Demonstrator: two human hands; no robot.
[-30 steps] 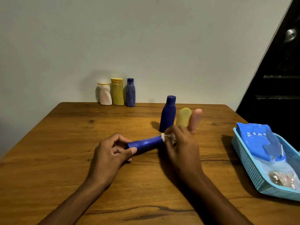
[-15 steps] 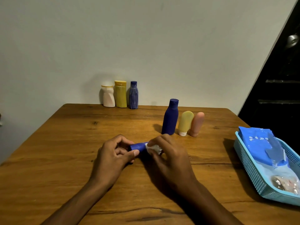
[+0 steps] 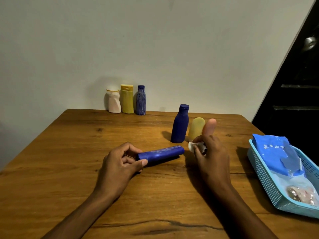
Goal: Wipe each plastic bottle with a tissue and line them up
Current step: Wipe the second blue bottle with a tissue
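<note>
Lying on its side on the wooden table [image 3: 60, 152], the blue bottle [image 3: 161, 154] is gripped at its cap end by the left hand [image 3: 120, 166]; a crumpled tissue [image 3: 193, 145] is pinched by the right hand [image 3: 211, 156], just beyond the bottle's base

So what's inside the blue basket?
In the light blue basket lies a torn blue packet, with a clear bag holding something shiny nearer the person. Whatever is beneath them is covered.
</note>
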